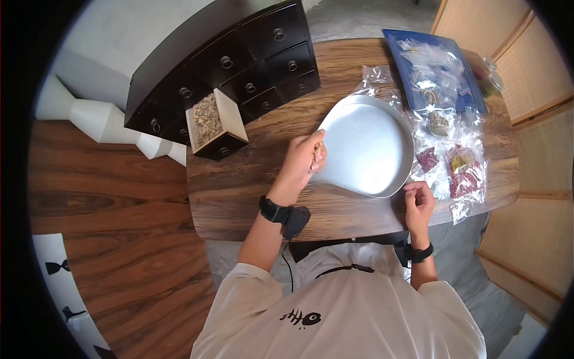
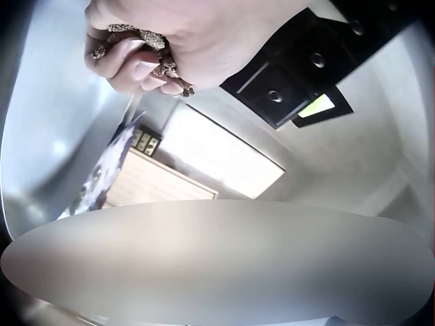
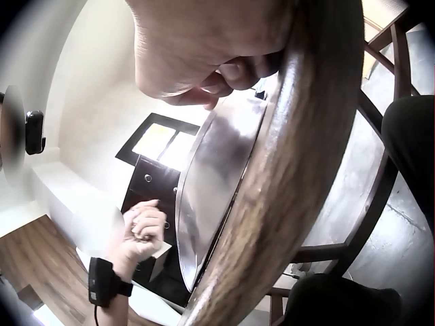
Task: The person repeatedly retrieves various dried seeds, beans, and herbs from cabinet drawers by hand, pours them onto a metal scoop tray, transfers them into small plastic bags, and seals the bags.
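Observation:
In the head view my left hand is over the left edge of a shallow silver metal pan, which tapers to a lip at the lower left. Its curled fingers grip a handful of dried, knobby brown pieces, some poking out between the fingers in the left wrist view. Similar light-brown pieces fill a pulled-out wooden drawer left of the hand. My right hand rests by the pan's lower right rim, its fingers loosely bent and no object showing in them.
A dark cabinet with several ring-pull drawers stands at the back left of the wooden table. To the right lie a blue tray of small clear bags, bags of red pieces and capped jars.

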The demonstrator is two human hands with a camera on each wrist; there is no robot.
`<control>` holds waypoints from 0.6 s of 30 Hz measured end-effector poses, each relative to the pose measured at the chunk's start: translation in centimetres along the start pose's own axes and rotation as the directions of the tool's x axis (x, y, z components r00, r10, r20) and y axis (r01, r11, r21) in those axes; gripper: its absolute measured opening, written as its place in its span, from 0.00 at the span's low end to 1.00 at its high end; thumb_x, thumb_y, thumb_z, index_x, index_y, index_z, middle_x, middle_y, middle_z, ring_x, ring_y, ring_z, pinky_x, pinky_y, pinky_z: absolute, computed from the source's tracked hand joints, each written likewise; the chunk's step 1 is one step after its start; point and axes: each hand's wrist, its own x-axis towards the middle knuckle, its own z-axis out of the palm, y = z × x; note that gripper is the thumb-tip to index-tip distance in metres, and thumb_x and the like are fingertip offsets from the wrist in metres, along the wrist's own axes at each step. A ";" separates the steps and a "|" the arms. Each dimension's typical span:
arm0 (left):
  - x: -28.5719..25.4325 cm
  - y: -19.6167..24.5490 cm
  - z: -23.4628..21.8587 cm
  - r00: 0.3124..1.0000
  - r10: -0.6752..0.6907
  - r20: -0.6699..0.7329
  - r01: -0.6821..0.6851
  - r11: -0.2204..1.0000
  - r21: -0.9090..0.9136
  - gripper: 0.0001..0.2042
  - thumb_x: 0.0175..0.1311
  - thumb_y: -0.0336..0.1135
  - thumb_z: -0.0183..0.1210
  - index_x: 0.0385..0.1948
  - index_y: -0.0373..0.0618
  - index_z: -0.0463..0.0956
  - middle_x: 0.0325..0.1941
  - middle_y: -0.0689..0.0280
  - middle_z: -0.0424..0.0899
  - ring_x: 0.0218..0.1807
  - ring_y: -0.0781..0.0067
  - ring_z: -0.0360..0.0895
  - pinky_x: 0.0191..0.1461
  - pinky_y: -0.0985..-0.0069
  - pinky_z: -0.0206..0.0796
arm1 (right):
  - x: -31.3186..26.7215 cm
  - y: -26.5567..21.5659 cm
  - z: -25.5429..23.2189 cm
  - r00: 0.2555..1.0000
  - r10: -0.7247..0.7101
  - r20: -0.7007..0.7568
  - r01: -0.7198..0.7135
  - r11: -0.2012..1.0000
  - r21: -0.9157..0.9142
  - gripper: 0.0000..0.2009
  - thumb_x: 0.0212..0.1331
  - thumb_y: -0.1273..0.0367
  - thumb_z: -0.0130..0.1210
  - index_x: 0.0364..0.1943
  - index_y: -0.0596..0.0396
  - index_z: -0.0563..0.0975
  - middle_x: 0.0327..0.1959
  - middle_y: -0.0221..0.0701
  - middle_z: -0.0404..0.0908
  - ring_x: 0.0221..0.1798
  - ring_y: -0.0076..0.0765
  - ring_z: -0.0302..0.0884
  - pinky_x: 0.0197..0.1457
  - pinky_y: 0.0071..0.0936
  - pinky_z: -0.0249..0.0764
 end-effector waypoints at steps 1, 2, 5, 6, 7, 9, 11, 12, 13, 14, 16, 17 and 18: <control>0.7 -0.8 0.0 0.996 -0.082 0.021 0.083 0.995 -0.052 0.21 0.75 0.38 0.56 0.15 0.51 0.65 0.13 0.73 0.65 0.12 0.81 0.56 0.18 0.81 0.48 | 0.0 0.1 0.0 1.000 -0.001 0.004 0.001 1.000 0.018 0.03 0.70 0.77 0.52 0.37 0.57 0.77 0.28 0.17 0.73 0.29 0.09 0.64 0.33 0.13 0.58; 1.6 -1.5 0.0 0.996 -0.092 0.021 0.093 0.995 -0.040 0.21 0.75 0.38 0.56 0.15 0.51 0.65 0.13 0.73 0.65 0.12 0.81 0.56 0.18 0.81 0.48 | 0.0 -0.1 -0.1 1.000 0.008 0.005 -0.009 1.000 0.026 0.03 0.70 0.77 0.52 0.37 0.57 0.77 0.27 0.17 0.73 0.29 0.09 0.64 0.33 0.13 0.58; 4.3 -3.2 -0.7 0.971 -0.218 0.095 0.235 0.944 -0.230 0.21 0.75 0.40 0.55 0.16 0.52 0.64 0.14 0.73 0.66 0.14 0.81 0.57 0.21 0.79 0.52 | 0.0 -0.1 0.0 1.000 0.021 -0.016 -0.020 0.999 0.050 0.03 0.69 0.77 0.52 0.37 0.58 0.77 0.26 0.16 0.72 0.29 0.09 0.63 0.32 0.13 0.57; 5.1 -4.0 -1.1 0.962 -0.239 0.132 0.269 0.913 -0.306 0.20 0.75 0.41 0.54 0.18 0.50 0.68 0.16 0.70 0.70 0.17 0.78 0.62 0.24 0.78 0.56 | -0.1 -0.1 0.0 0.999 0.027 -0.025 -0.026 0.998 0.056 0.03 0.69 0.77 0.52 0.37 0.58 0.77 0.26 0.16 0.72 0.29 0.09 0.63 0.32 0.13 0.57; 5.3 -4.1 -0.9 0.952 -0.256 0.170 0.303 0.874 -0.379 0.19 0.76 0.43 0.52 0.20 0.47 0.71 0.19 0.68 0.73 0.20 0.76 0.66 0.27 0.76 0.61 | 0.0 0.0 0.0 0.999 0.027 -0.025 -0.026 0.998 0.060 0.03 0.69 0.77 0.53 0.37 0.58 0.78 0.26 0.16 0.72 0.28 0.09 0.62 0.32 0.13 0.57; 5.5 -4.2 -0.4 0.941 -0.308 0.138 0.338 0.849 -0.406 0.17 0.77 0.45 0.49 0.29 0.43 0.75 0.27 0.63 0.77 0.28 0.70 0.72 0.34 0.72 0.67 | 0.0 0.1 -0.1 0.999 0.028 -0.029 -0.026 0.997 0.066 0.03 0.68 0.77 0.54 0.37 0.58 0.78 0.26 0.15 0.72 0.28 0.09 0.62 0.31 0.13 0.56; 5.0 -3.8 0.3 0.930 -0.355 0.100 0.361 0.821 -0.442 0.20 0.77 0.47 0.46 0.38 0.39 0.80 0.35 0.58 0.82 0.36 0.64 0.78 0.41 0.67 0.72 | 0.0 0.2 -0.2 1.000 0.013 -0.016 -0.012 0.996 0.083 0.02 0.67 0.77 0.55 0.37 0.58 0.78 0.25 0.15 0.71 0.28 0.09 0.61 0.31 0.13 0.56; 4.7 -3.5 0.6 0.933 -0.337 0.128 0.359 0.834 -0.418 0.22 0.78 0.49 0.43 0.49 0.37 0.77 0.45 0.53 0.80 0.46 0.56 0.78 0.50 0.59 0.72 | 0.1 0.2 -0.1 1.000 0.018 -0.017 -0.017 0.996 0.087 0.02 0.67 0.77 0.55 0.37 0.58 0.78 0.25 0.15 0.71 0.28 0.09 0.61 0.31 0.13 0.56; 4.3 -3.3 0.9 0.934 -0.322 0.156 0.358 0.847 -0.393 0.28 0.78 0.52 0.40 0.61 0.34 0.73 0.56 0.48 0.79 0.56 0.48 0.77 0.60 0.51 0.72 | 0.0 0.2 -0.1 1.000 0.015 -0.019 -0.013 0.996 0.092 0.02 0.67 0.77 0.55 0.37 0.58 0.78 0.25 0.15 0.70 0.28 0.09 0.61 0.31 0.13 0.56; 4.1 -3.1 1.2 0.932 -0.328 0.152 0.361 0.847 -0.389 0.28 0.78 0.52 0.40 0.61 0.34 0.73 0.56 0.48 0.79 0.56 0.48 0.77 0.60 0.51 0.72 | 0.0 0.2 -0.1 1.000 0.013 -0.024 -0.011 0.995 0.096 0.02 0.66 0.77 0.55 0.37 0.58 0.78 0.24 0.15 0.69 0.27 0.09 0.60 0.31 0.13 0.55; 3.7 -2.7 1.7 0.935 -0.282 0.212 0.342 0.874 -0.344 0.35 0.78 0.58 0.35 0.71 0.35 0.63 0.66 0.46 0.73 0.66 0.37 0.71 0.70 0.37 0.60 | 0.0 0.5 -0.2 1.000 0.007 -0.016 -0.005 0.996 0.094 0.02 0.66 0.77 0.55 0.37 0.58 0.78 0.23 0.15 0.68 0.27 0.09 0.60 0.31 0.14 0.55; 3.4 -2.5 2.1 0.934 -0.288 0.210 0.346 0.875 -0.338 0.35 0.78 0.58 0.35 0.71 0.35 0.63 0.66 0.46 0.73 0.66 0.37 0.71 0.70 0.37 0.60 | 0.0 0.6 -0.3 1.000 -0.004 -0.005 0.005 0.996 0.088 0.02 0.66 0.78 0.55 0.36 0.58 0.78 0.22 0.14 0.67 0.26 0.09 0.59 0.30 0.14 0.55; 3.1 -2.2 2.6 0.932 -0.285 0.222 0.346 0.880 -0.325 0.37 0.77 0.61 0.34 0.73 0.36 0.60 0.69 0.45 0.70 0.68 0.35 0.68 0.71 0.34 0.57 | 0.0 0.6 -0.2 1.000 0.001 -0.011 0.000 0.996 0.094 0.02 0.66 0.78 0.55 0.36 0.58 0.78 0.22 0.14 0.67 0.26 0.09 0.59 0.30 0.14 0.55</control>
